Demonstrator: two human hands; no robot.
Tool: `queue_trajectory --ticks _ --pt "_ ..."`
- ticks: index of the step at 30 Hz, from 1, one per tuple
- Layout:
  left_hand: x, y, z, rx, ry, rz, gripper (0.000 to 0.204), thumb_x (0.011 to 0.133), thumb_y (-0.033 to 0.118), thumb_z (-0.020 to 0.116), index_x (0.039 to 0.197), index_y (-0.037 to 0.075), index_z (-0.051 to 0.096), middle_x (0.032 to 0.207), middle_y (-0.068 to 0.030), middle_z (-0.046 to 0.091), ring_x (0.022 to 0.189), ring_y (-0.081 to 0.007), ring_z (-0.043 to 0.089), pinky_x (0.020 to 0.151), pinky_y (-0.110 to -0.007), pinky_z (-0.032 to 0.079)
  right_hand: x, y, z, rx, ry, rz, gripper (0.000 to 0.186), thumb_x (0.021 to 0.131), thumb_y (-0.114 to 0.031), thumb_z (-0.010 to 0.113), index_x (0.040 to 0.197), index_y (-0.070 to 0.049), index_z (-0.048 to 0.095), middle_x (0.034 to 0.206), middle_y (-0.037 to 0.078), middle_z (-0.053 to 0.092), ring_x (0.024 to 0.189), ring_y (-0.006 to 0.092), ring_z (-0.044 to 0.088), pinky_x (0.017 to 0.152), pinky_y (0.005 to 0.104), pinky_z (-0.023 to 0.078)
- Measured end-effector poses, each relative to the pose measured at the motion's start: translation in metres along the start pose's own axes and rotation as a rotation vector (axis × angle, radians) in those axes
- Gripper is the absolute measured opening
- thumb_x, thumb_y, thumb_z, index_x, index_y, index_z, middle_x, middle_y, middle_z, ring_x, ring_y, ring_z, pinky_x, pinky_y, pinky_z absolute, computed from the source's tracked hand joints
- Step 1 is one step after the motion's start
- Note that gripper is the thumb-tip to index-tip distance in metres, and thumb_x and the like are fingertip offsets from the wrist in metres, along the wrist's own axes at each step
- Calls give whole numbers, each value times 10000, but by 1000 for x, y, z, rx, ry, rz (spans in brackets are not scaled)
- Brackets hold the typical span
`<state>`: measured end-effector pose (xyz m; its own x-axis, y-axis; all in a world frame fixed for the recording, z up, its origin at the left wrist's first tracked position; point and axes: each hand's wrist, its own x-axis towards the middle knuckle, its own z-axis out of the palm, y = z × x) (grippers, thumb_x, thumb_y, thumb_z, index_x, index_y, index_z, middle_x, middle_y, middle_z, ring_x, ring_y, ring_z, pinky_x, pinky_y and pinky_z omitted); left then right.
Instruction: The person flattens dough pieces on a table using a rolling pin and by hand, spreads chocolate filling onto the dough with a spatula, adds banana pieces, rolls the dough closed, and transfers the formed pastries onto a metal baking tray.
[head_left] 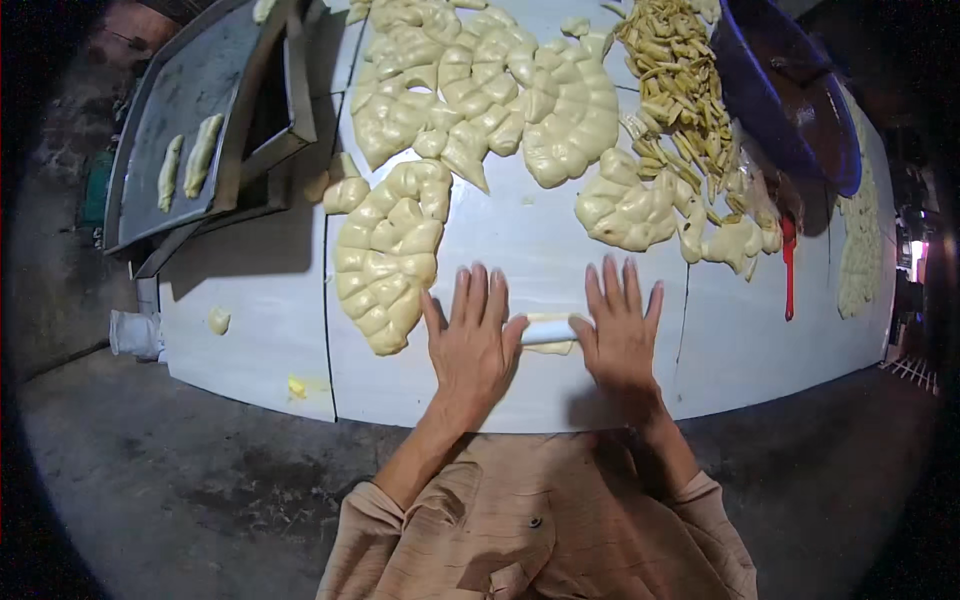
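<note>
My left hand [470, 335] and my right hand [622, 335] lie palm down near the table's front edge, fingers stretched forward. Between and under them is a short white rolling pin [548, 331]. Beneath the pin a small flat piece of pale dough [552, 348] shows at its front and back; my hands hide the pin's ends. Just left of my left hand rests a cut, lumpy slab of dough [392, 250]. Beyond my right hand is a smaller dough cluster [627, 205].
Larger scored dough sheets [480, 75] cover the far middle. Yellowish filling strips [675, 85] are heaped at far right, beside a blue basin [850, 165] and a red handle [789, 265]. At left, a metal tray [185, 95] holding shaped dough pieces [202, 155] rests tilted on other trays.
</note>
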<state>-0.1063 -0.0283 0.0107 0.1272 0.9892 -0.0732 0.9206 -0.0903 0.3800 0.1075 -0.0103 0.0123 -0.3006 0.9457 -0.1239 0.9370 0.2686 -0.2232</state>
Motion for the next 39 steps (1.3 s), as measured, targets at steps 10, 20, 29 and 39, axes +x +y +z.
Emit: queue_trajectory --ticks 10,20,29,39 --pt "105 -19 -10 90 203 18 647 1011 440 531 1553 107 412 1613 -272 300 1525 -444 207 1181 -713 95 86 6 -18 -65 421 -2 706 931 -507 653 1533 -189 465 1594 289 297 1509 444 225 1189 657 152" --pt "68 -13 -21 31 117 283 817 928 469 665 1586 114 337 1629 -295 228 1519 -485 189 1200 -660 137 18 21 -36 233 -193 -231 536 887 -440 704 1337 -156 641 1330 164 589 1159 339 591 948 469 466" --pt "-18 -2 -4 -2 38 157 653 974 400 607 1487 17 474 1542 -234 443 1445 -412 392 1154 -665 231 -35 1 -2 21 78 -277 593 917 -435 671 1464 -257 531 1521 86 492 1384 297 474 1133 548 339" --pt "-56 -2 -10 26 -34 143 699 937 416 664 1461 -10 481 1563 -267 401 1493 -501 259 1160 -742 27 -44 10 12 152 236 -385 475 907 -345 696 1373 -274 637 1085 47 651 1065 214 623 991 472 436"
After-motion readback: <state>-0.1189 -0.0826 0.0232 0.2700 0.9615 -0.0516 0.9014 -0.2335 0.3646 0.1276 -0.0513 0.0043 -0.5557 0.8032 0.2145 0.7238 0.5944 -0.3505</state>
